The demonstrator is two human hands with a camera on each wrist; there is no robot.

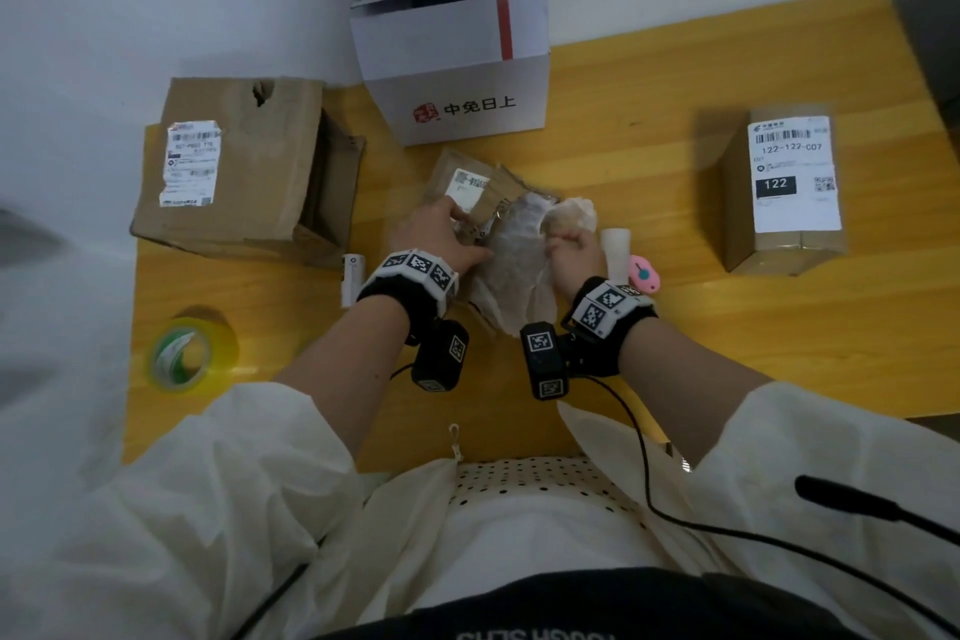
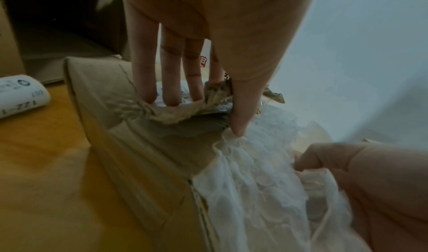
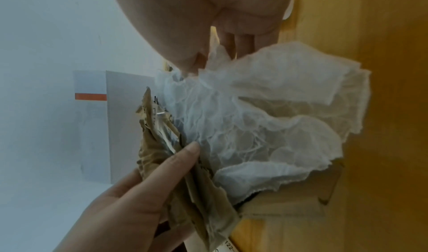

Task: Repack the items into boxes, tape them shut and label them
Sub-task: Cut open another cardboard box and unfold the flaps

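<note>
A small torn brown box [image 1: 470, 185] lies at the table's middle, with crinkled white wrapping [image 1: 514, 265] spilling out of its open end. My left hand [image 1: 452, 224] holds the box; in the left wrist view its thumb and fingers [image 2: 172, 98] pinch the torn, taped flap [image 2: 176, 115]. My right hand [image 1: 563, 242] grips the white wrapping [image 3: 254, 113] between thumb and fingers, just right of the box. What the wrapping holds is hidden.
On the yellow table [image 1: 623, 161] are an open brown box [image 1: 234, 166] at left, a white box [image 1: 457, 62] at the back and a labelled brown box [image 1: 784, 192] at right. A tape roll [image 1: 182, 359] lies near left. A white cylinder [image 1: 615, 244] and a pink item [image 1: 644, 276] sit by my right wrist.
</note>
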